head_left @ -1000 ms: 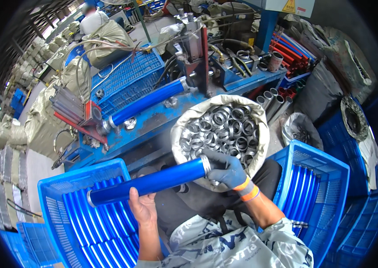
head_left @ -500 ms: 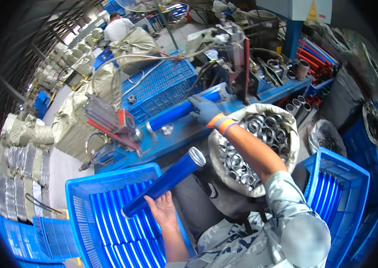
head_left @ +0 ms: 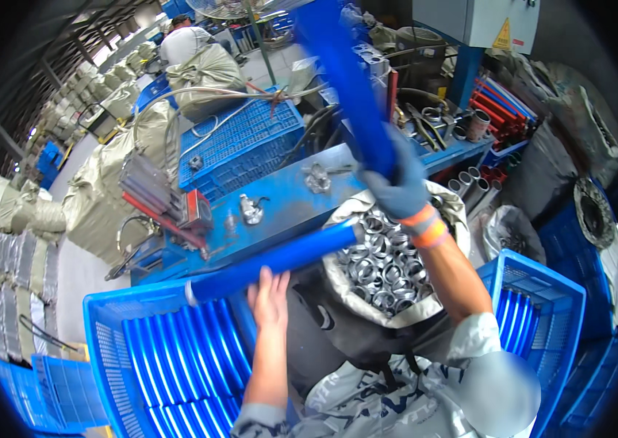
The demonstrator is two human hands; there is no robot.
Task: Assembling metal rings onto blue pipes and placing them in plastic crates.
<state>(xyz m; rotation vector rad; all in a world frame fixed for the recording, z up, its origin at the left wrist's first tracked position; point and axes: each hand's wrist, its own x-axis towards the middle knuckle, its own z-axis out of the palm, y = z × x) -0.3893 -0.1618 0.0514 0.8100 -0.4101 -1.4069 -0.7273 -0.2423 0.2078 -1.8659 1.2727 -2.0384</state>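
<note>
My bare left hand [head_left: 271, 296] grips a shiny blue tube [head_left: 272, 263] from below; the tube lies slantwise, its right end raised near the ring sack. In my right hand [head_left: 400, 182], gloved in grey with an orange cuff, a second blue tube [head_left: 356, 87] is held by its lower end. That tube stands tilted upward, blurred by motion, its top near the upper edge. Below the right hand sits a cloth sack [head_left: 334, 285] full of silvery metal rings [head_left: 382, 259]. Left of my lap, a blue crate [head_left: 97, 343] holds rows of blue tubes [head_left: 177, 358].
A blue bench [head_left: 287, 191] carries a clamp-like fixture [head_left: 170, 201] at left and metal fittings [head_left: 250, 209]. Another crate [head_left: 568, 321] with blue tubes stands at right. Behind are stacked blue baskets [head_left: 243, 139], bulging sacks [head_left: 206, 77] and a seated person [head_left: 185, 45].
My right hand has lifted the blue tube off the bench fixture and swung it upright toward me. The left hand's tube has tipped flatter, its left end moving up.
</note>
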